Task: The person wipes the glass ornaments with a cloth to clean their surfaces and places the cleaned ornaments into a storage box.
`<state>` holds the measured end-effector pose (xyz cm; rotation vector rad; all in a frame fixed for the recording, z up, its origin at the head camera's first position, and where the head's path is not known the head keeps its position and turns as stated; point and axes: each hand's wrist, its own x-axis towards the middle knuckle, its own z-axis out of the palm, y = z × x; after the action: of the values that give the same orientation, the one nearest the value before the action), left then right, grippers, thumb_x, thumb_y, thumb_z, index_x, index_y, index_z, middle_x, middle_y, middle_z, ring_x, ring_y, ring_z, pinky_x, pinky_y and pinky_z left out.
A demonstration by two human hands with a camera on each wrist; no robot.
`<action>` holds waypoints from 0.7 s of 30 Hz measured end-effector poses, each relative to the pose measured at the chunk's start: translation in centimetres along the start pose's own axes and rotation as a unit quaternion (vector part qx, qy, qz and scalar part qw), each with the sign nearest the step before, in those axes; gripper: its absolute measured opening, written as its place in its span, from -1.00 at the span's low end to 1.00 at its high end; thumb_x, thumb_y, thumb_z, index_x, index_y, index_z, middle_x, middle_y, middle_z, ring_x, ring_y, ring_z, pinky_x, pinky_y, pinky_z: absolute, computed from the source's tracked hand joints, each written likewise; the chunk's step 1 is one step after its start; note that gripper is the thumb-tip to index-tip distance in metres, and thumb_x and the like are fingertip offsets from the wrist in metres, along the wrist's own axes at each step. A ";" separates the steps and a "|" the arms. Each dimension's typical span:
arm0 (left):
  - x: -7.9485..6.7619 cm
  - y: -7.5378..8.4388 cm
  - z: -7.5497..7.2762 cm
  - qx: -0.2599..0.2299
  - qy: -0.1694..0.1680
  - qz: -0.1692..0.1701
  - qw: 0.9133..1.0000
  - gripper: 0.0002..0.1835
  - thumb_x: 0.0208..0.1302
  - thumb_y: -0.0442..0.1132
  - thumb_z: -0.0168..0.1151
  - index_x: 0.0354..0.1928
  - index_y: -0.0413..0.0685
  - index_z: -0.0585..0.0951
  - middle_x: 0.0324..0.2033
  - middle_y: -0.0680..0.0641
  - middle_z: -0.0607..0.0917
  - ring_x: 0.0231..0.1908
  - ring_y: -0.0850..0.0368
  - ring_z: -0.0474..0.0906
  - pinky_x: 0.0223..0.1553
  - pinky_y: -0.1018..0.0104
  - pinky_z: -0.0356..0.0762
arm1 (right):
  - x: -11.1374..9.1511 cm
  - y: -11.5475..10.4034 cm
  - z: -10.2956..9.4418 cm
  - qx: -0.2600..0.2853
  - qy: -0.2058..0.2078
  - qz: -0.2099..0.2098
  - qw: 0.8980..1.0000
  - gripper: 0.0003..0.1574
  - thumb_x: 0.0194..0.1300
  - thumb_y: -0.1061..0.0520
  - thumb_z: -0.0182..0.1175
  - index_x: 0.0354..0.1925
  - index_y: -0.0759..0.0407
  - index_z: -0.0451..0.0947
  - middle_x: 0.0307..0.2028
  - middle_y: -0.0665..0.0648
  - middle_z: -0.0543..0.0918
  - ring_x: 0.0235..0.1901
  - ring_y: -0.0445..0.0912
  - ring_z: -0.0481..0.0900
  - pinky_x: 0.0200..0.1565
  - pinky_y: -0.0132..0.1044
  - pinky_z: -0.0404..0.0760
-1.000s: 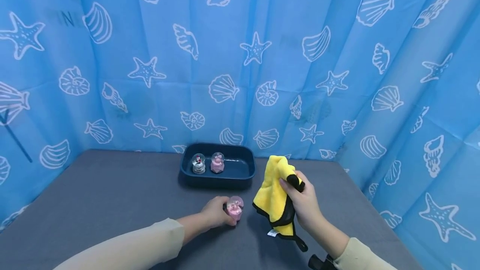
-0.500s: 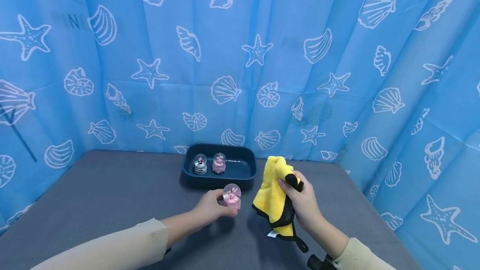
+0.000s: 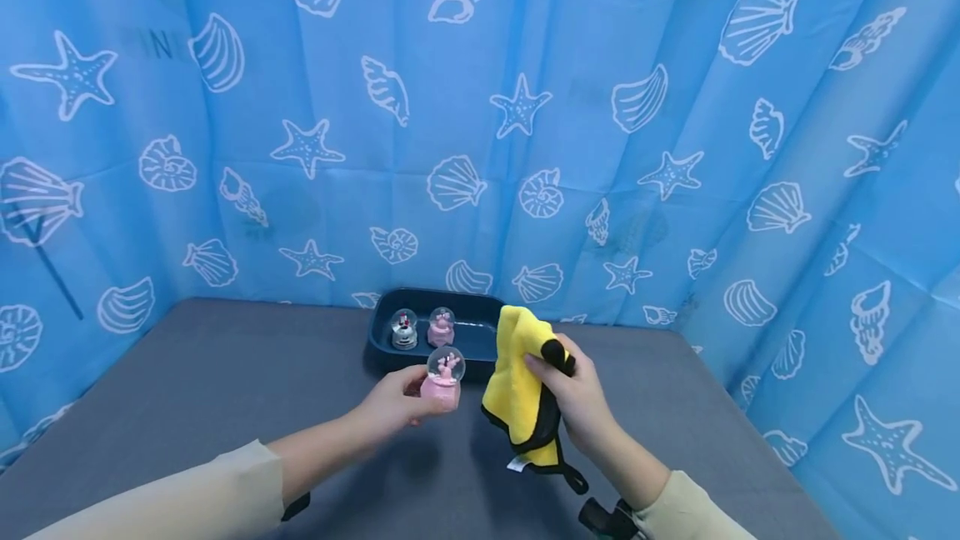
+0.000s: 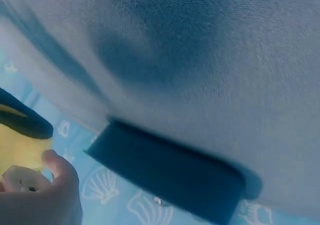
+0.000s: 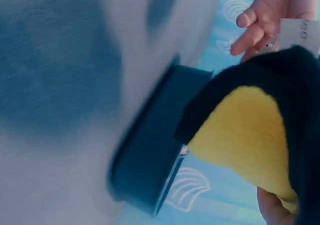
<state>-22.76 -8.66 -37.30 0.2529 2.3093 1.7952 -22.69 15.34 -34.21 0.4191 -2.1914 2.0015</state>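
Note:
A small pink snow globe [image 3: 444, 377] with a clear dome is held upright above the table by my left hand [image 3: 393, 398], thumb and fingers gripping its base. My right hand [image 3: 577, 386] pinches a yellow cloth [image 3: 513, 377] with black edging and a hanging loop, just right of the globe. Behind both hands stands a dark blue tray [image 3: 480, 333]. Inside its left half are a white snow globe [image 3: 403, 330] and another pink snow globe [image 3: 441, 327]. In the left wrist view only the underside of the held globe [image 4: 22, 177] shows.
A grey cloth-covered table [image 3: 225, 390] spreads under everything. At its back and right side hangs a blue curtain [image 3: 555, 148] with white shell and starfish prints. A dark strap piece [image 3: 600, 517] shows at the right wrist.
My left hand has lifted the pink snow globe from low over the table, up and to the left. The right hand has shifted left with the yellow cloth, nearer the globe.

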 end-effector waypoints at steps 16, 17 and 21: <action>-1.0 0.6 -0.8 -0.043 0.020 0.016 0.999 -0.50 0.25 -0.10 0.31 0.09 -0.30 0.47 -0.13 -0.12 0.61 -0.20 0.03 0.56 -0.10 0.11 0.60 | 0.8 -1.1 2.8 0.027 -0.040 -0.020 0.999 -0.61 0.28 0.29 0.20 0.06 0.37 0.44 -0.13 0.24 0.60 -0.22 0.00 0.64 -0.16 -0.18 0.63; -1.0 0.6 -0.8 -0.048 0.013 0.021 0.999 -0.50 0.27 -0.09 0.29 0.10 -0.30 0.46 -0.12 -0.12 0.61 -0.20 0.04 0.56 -0.10 0.11 0.59 | 0.9 -1.2 3.0 0.031 -0.043 -0.021 0.998 -0.61 0.28 0.30 0.19 0.07 0.37 0.44 -0.12 0.25 0.60 -0.21 0.00 0.64 -0.16 -0.18 0.63; -1.1 0.9 -0.8 -0.053 -0.008 0.051 0.997 -0.51 0.36 -0.07 0.18 0.12 -0.32 0.41 -0.15 -0.12 0.59 -0.22 0.05 0.57 -0.13 0.14 0.56 | 1.0 -1.2 3.7 0.037 -0.064 -0.027 0.997 -0.58 0.28 0.29 0.17 0.10 0.40 0.41 -0.10 0.27 0.58 -0.19 0.01 0.61 -0.12 -0.15 0.61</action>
<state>-21.85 -9.48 -36.15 0.3723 2.2198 1.9497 -22.94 11.51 -33.13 0.6255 -2.1572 2.0877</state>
